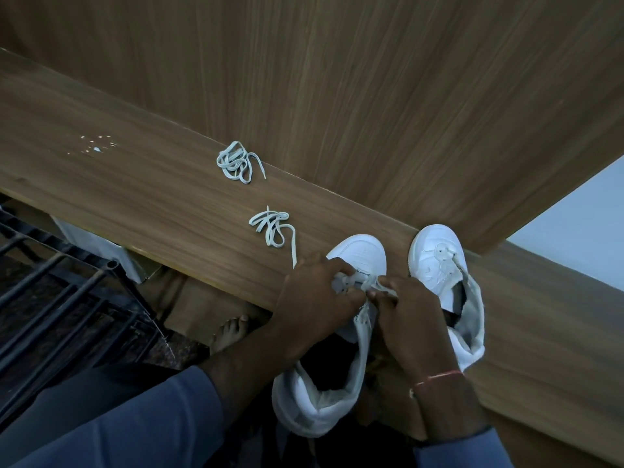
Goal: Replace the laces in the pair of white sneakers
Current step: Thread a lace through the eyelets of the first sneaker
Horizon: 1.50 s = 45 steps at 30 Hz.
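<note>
Table (135, 184): brown wood-grain top running diagonally through the view, with an upright wooden panel (371, 79) of the same finish behind it.
Worked sneaker (358, 253): white, toe resting on the table near the panel. The heel and open collar hang over the table's near edge toward the person.
Second sneaker (434, 261): white, just to the right of the worked sneaker and apart from it, toe toward the panel. Its tongue is pulled up and loose.
Left grip (314, 298): bare hand, fingers curled and clamped on the worked sneaker at the eyelet area.
Right grip (408, 319): bare hand, thumb and forefinger closed together in a pinch on the threaded lace (369, 282).
Threaded lace: white, bunched across the eyelets between the two grips. Which eyelets it passes through cannot be told.
Near lace bundle (271, 226): white, loose on the table to the left of the worked sneaker. One end trails toward the left grip.
Far lace bundle (236, 162): white, coiled loosely, farther left on the table and well apart from both sneakers.
White specks (96, 145): scattered on the table's left part.
Wrist thread (439, 377): red band on the right wrist.
Sleeves (152, 417): blue, on both forearms.
Bare foot (229, 332): on the floor below the table edge.
Metal frame (50, 282): black bars, lower left, below table level.
</note>
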Available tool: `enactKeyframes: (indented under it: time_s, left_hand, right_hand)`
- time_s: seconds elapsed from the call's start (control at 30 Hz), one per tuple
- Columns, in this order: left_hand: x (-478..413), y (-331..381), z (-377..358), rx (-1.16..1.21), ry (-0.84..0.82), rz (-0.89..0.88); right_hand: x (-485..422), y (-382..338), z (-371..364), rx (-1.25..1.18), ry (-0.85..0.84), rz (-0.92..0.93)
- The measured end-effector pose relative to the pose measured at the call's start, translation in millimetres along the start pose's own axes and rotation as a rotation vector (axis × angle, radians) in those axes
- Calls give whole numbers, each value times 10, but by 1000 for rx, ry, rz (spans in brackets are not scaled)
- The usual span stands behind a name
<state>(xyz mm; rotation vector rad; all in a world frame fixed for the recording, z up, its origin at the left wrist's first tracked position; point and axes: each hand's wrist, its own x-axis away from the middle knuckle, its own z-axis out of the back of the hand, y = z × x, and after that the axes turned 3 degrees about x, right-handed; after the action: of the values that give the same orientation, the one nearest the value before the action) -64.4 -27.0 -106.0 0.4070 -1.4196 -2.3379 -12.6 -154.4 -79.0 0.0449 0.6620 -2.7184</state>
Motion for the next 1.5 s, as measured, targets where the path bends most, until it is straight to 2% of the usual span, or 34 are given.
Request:
enactKeyframes:
  time_s: [0.1, 0.17, 0.2, 0.27, 0.37, 0.4, 0.43, 0.47, 0.53, 0.63, 0.7, 0.8, 0.9, 0.97, 1.03, 1.07, 1.17, 1.2, 1.23, 1.3, 1.4, 1.43, 1.5]
  left_hand:
    - [2, -18, -2, 7, 8, -12]
    - [-5, -15, -10, 8, 11, 1]
    - [-6, -8, -10, 2, 8, 7]
    - [9, 13, -6, -30, -17, 12]
    - [9, 8, 1, -65, -23, -1]
    - [5, -2, 3, -59, -21, 2]
    - [-2, -7, 3, -48, -21, 6]
    - [-11, -10, 1, -36, -22, 9]
    - [-14, -14, -1, -15, -21, 8]
    - [-11, -26, -7, 16, -15, 1]
    - [-12, -34, -10, 38, -3, -2]
    - [-16, -40, -9, 34, -7, -7]
    - [-23, -34, -2, 50, -8, -3]
    - [-28, -20, 2, 67, -10, 13]
    - [-23, 3, 11, 83, -5, 40]
    - [-14, 7, 25, 87, 2, 51]
    - [20, -2, 44, 69, 20, 47]
    - [25, -11, 45, 65, 27, 44]
    - [28, -17, 42, 60, 36, 35]
    - [23, -35, 18, 49, 47, 25]
    - [2, -63, 9, 78, 53, 30]
    - [-15, -67, 28, 87, 56, 24]
    - [-107, -101, 120, 79, 72, 3]
  right_hand:
    - [1, 21, 9, 14, -9, 6]
    - [6, -12, 5, -25, -118, -51]
    - [-2, -21, 10, -132, -156, -110]
    - [-4, -99, 132, -591, -129, -242]
    - [-67, -145, 490, -1398, 39, -224]
    - [-76, -156, 588, -1590, 77, -223]
    - [-85, -127, 630, -1614, 125, -219]
    - [-74, -112, 630, -1489, 170, -209]
    - [-25, -85, 482, -937, 178, -138]
    - [29, 32, 100, -269, 30, 45]
    - [12, 65, -53, -94, 12, 124]
    - [6, 8, -130, 32, 86, 67]
    - [13, -33, -166, 37, 76, -62]
    - [19, -12, -206, 52, 19, -86]
    - [35, -16, -180, -42, -41, -108]
    - [30, -25, -128, -228, -70, -150]
    - [38, -115, 150, -1283, -95, -277]
    - [19, -105, 220, -1482, -60, -261]
    - [0, -96, 252, -1519, -39, -247]
    - [-12, -61, 187, -1318, -19, -281]
    - [22, 14, -55, -743, -32, -290]
    - [29, 33, -94, -667, -39, -277]
    - [6, 63, -68, -673, -31, -279]
